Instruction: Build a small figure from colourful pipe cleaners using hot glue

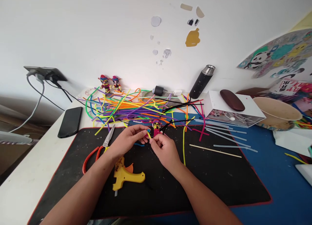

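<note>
My left hand (130,136) and my right hand (165,150) meet over the black mat (214,182). Between their fingertips runs a short yellow pipe cleaner (149,135), pinched by both. A small blue bit (148,130) shows at its upper end, by my left thumb. Just behind my right hand is a small pipe-cleaner figure (156,125) in magenta and yellow. A blue pipe-cleaner piece (139,144) lies under my left fingers. To the left, partly behind my left forearm, are scissors (108,137) with red handles. A yellow glue gun (131,177) rests nearer me.
Many coloured pipe cleaners (122,109) are heaped at the back, before two finished-looking figures (104,83). Translucent glue sticks (227,137) and a thin wooden stick (215,151) lie right. A phone (70,122), a black thermos (202,82) and a white box (219,99) stand around.
</note>
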Tool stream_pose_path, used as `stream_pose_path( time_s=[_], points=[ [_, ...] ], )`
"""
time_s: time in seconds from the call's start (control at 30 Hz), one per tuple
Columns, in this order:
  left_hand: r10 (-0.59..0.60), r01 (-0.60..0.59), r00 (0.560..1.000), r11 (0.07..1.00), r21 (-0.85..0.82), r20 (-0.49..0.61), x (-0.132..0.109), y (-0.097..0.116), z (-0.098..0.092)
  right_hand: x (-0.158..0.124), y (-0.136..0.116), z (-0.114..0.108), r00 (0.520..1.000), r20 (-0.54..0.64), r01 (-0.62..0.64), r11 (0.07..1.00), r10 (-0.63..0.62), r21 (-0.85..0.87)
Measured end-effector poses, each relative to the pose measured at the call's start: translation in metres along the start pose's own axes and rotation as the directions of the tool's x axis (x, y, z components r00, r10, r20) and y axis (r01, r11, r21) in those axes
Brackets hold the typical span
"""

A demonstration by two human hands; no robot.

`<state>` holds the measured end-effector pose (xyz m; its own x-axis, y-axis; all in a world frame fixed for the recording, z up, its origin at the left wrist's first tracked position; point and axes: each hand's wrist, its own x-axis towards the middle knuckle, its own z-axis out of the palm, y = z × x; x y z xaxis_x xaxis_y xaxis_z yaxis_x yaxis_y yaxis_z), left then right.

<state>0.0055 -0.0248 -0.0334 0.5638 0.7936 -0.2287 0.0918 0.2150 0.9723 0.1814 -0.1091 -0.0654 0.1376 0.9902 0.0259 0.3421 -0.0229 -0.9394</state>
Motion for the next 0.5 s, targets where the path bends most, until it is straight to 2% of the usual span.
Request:
stream_pose_path(
  time_s=[0.5],
  points=[
    [-0.013, 0.012, 1.0, 0.998, -0.069, -0.014, -0.0001, -0.0011, 0.0008, -0.0011, 0.0014, 0.0017, 1.0, -0.012, 0.02, 1.0, -0.02, 0.007]
  ],
)
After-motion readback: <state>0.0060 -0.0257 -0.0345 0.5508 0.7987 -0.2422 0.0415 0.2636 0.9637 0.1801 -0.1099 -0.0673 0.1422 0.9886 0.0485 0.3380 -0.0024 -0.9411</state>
